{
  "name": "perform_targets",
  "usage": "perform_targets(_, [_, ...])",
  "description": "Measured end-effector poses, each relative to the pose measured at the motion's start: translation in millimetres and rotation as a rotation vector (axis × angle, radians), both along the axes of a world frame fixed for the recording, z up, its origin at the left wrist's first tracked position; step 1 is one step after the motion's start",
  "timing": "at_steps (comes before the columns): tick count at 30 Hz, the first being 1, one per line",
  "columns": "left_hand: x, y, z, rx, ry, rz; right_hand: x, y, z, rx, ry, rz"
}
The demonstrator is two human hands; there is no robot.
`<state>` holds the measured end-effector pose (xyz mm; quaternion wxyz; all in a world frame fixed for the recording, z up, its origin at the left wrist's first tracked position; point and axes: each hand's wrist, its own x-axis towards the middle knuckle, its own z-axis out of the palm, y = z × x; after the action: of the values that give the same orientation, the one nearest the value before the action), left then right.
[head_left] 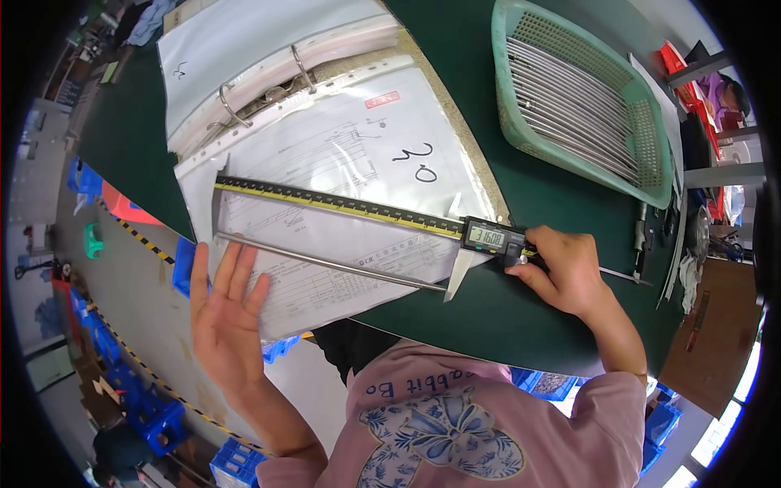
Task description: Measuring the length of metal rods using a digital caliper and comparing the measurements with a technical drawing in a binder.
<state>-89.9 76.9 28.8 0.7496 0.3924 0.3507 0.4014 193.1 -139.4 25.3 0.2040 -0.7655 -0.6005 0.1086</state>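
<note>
A long digital caliper point(342, 206) with a black and yellow beam lies slanted over a drawing in a clear sleeve. My right hand point(565, 268) is closed around its slider, beside the small display. Between the caliper's jaws runs a thin metal rod point(342, 267), its right end at the movable jaw and its left end near the fixed jaw. My left hand point(228, 313) is open, palm up, fingers stretched out. Its fingertips are at the rod's left end and seem to touch it; the exact contact is hard to make out.
Beneath the caliper, an open ring binder point(317, 89) of sleeved drawings lies on the dark green table point(455, 49). At the right, a green plastic basket point(508, 122) holds several similar rods. Another caliper point(640, 236) lies at the table's right edge. Blue bins point(236, 464) stand on the floor.
</note>
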Motion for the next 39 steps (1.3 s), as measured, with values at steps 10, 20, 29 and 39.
perform_targets(10, [-9,6,-20,0.311,0.406,0.233,1,-5,9,0.036,-0.067,-0.033])
perform_targets(20, [32,41,17,0.285,0.058,0.418,11,-23,33,0.225,-0.360,0.119])
perform_targets(29, [18,19,5,-0.018,-0.076,-0.208,5,5,78,0.011,-0.394,0.100])
perform_targets(39, [24,-44,17,-0.022,-0.111,-0.501,-9,23,84,0.154,-0.340,0.330])
